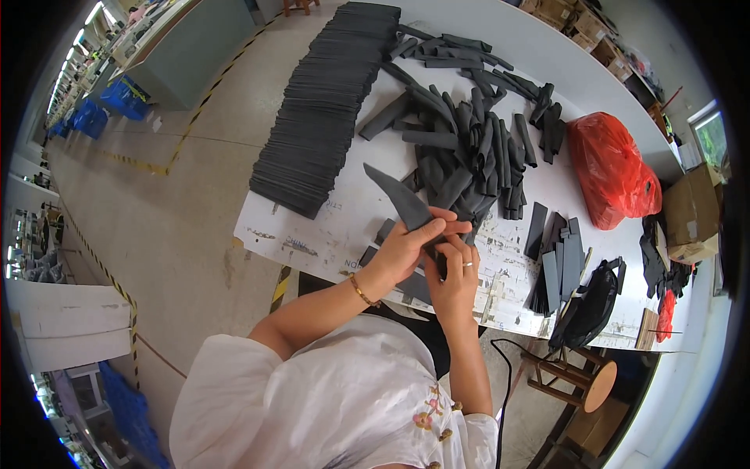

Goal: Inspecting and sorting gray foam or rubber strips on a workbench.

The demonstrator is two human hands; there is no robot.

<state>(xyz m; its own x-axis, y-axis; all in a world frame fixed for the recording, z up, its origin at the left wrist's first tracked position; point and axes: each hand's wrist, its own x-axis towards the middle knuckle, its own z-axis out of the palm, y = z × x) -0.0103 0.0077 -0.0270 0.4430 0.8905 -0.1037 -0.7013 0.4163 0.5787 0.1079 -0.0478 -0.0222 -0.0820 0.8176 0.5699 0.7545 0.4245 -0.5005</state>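
A dark grey strip of fabric [397, 195] is held up over the near part of the table, its pointed end toward the far left. My left hand [410, 248] is closed around its lower part, thumb pressed on top. Close against it, my right hand [455, 275] has its fingers curled in on the same piece, and a dark bit shows between them. The fingers partly hide the lower end. Just beyond my hands lies a loose heap of rolled dark grey fabric pieces [469, 148].
A long, neat stack of flat grey pieces [320, 109] runs along the table's left side. To the right are a red plastic bag [613, 168], smaller flat strips [558, 262], a black bag [598, 305] and a cardboard box [691, 215]. A wooden stool [598, 384] stands below the table edge.
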